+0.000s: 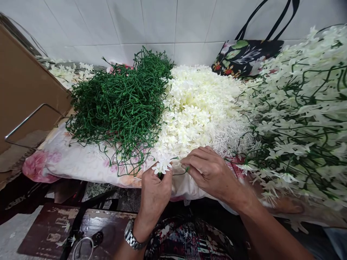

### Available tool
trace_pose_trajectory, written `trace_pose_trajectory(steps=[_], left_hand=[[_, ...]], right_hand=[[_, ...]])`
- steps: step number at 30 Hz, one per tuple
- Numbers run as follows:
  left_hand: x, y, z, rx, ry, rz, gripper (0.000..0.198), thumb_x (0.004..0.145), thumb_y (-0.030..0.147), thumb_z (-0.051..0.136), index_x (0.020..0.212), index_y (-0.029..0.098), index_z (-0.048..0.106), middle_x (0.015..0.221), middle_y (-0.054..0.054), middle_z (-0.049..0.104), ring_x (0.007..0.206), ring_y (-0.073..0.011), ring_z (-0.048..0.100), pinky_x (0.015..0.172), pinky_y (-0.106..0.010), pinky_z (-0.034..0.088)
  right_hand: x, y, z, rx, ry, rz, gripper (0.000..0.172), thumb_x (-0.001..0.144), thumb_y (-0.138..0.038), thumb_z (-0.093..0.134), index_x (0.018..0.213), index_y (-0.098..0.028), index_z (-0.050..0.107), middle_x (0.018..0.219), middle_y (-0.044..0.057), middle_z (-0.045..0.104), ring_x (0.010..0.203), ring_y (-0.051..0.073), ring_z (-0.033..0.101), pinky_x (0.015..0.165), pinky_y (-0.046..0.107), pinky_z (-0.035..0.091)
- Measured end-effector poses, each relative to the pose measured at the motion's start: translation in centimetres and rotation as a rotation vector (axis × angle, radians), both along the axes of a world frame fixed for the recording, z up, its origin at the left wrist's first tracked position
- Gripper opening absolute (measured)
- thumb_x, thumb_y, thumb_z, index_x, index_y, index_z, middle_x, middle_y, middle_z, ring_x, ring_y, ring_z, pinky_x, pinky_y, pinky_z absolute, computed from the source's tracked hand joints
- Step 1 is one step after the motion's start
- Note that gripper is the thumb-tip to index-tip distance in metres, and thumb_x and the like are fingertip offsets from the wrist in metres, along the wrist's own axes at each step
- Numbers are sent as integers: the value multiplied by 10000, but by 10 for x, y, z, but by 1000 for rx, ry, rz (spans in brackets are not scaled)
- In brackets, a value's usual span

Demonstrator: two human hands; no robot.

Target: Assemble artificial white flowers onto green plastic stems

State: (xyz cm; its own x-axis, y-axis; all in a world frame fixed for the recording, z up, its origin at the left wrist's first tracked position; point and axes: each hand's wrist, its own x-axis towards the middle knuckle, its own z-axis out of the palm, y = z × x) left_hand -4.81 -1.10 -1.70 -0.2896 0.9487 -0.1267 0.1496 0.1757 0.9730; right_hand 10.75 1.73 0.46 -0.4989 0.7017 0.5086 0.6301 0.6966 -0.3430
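Note:
My left hand (157, 189) is closed at the front edge of the cloth-covered surface, with a white artificial flower (162, 166) pinched at its thumb and fingers. From there a thin green plastic stem (179, 174) runs across to my right hand (210, 171), whose thumb and fingertips pinch its other end. Just beyond both hands lies a heap of loose white blossoms (187, 119). To the left of it is a tangled pile of bare green stems (119, 104). Fine white thread-like pieces (230, 135) spread at the heap's right side.
Finished-looking flower sprays (298, 122) are stacked high on the right. A cardboard box (29, 79) with a metal wire handle stands at the left. Behind, a black floral bag (244, 57) leans against the tiled wall. A brown wooden stool (105, 224) stands below the surface.

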Motion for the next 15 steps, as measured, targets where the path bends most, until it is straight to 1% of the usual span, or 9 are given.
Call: trace_pose_trajectory(steps=[2,4,6,9,13,15], left_hand=[[0,1,0,4,-10,5,85,651,180,667,702,121,701,709,-60,721,796,-250,672,774,-302,507],[0,1,1,47,-31,-3,81,652,164,665,716,136,707,786,-66,732,842,-242,668,833,-311,491],[1,1,4,72,-73,14,94,642,152,669,727,146,709,804,-64,738,831,-231,672,837,-315,495],[3,-2,11,86,-158,24,120,623,150,683,740,148,713,779,-63,746,764,-217,683,773,-310,526],[9,-8,18,114,-235,-90,83,615,151,706,697,148,716,710,-62,743,661,-196,675,666,-283,552],[11,-9,17,98,-265,-64,59,600,159,723,657,156,707,668,-54,733,602,-185,657,600,-276,553]], right_hand=[[4,0,1,-32,33,-24,195,848,-94,470,765,-138,640,669,40,608,656,149,536,640,282,404],[10,-1,2,-75,67,-47,167,853,-122,493,765,-146,633,677,37,616,658,144,549,636,275,417],[14,-2,2,-118,91,-67,159,851,-132,497,763,-155,627,676,34,619,658,143,558,628,269,426],[14,-6,3,-158,115,-69,149,845,-126,496,768,-156,620,676,32,616,663,143,562,626,265,430],[6,-12,8,-174,180,-26,146,840,-113,496,760,-142,615,663,33,604,642,134,548,605,256,422],[4,-14,9,-181,202,10,154,845,-112,490,768,-144,618,658,28,608,627,130,545,605,258,424]])
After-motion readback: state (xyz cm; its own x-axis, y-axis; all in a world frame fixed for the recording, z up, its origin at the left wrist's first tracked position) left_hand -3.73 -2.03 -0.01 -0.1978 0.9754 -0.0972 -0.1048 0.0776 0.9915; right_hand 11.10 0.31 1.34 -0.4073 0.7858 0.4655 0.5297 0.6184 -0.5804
